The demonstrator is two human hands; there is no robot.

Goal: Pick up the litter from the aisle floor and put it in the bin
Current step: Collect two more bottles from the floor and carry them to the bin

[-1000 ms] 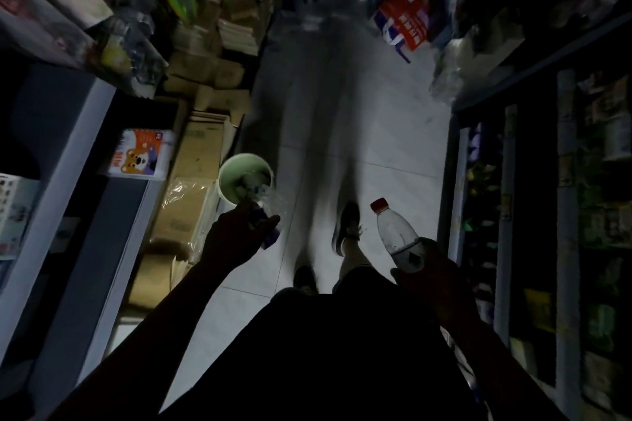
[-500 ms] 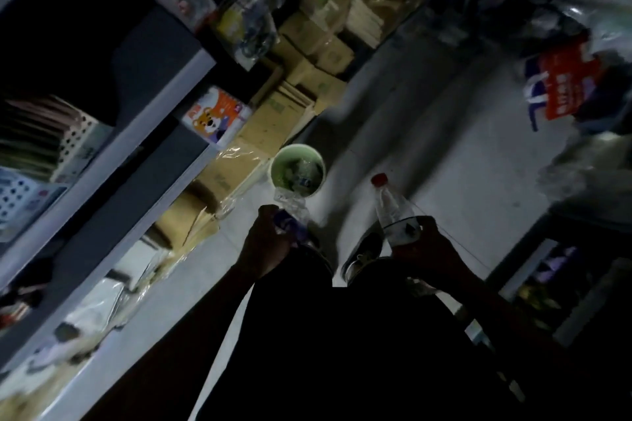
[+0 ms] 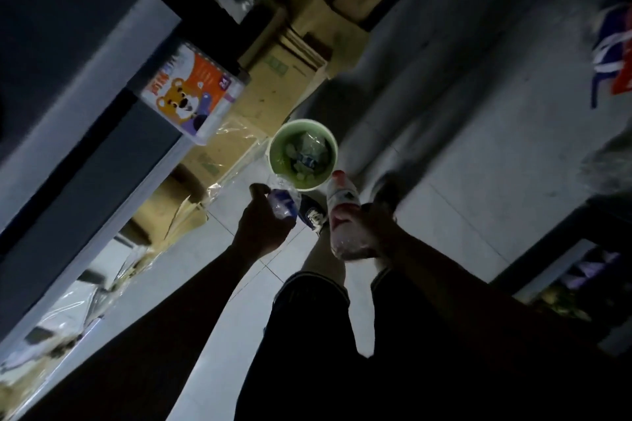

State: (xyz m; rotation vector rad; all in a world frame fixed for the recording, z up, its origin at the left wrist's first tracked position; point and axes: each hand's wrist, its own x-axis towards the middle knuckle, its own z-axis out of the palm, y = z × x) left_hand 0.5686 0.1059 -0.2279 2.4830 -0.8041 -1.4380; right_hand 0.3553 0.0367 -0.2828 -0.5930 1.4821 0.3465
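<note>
Dim shop aisle. The left hand (image 3: 263, 225) grips a crumpled clear bottle (image 3: 282, 203) beside the green bin (image 3: 273, 154); the right hand (image 3: 371, 229) clasps a red-capped bottle (image 3: 342, 212) near its rim.

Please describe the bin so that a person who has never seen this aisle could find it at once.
Follow the cardboard boxes stacked along the shelving to the bare tiled floor beside them. There stands the bin, just beyond both hands. It is the only round, pale green, open-topped thing there, with litter already inside.
</note>
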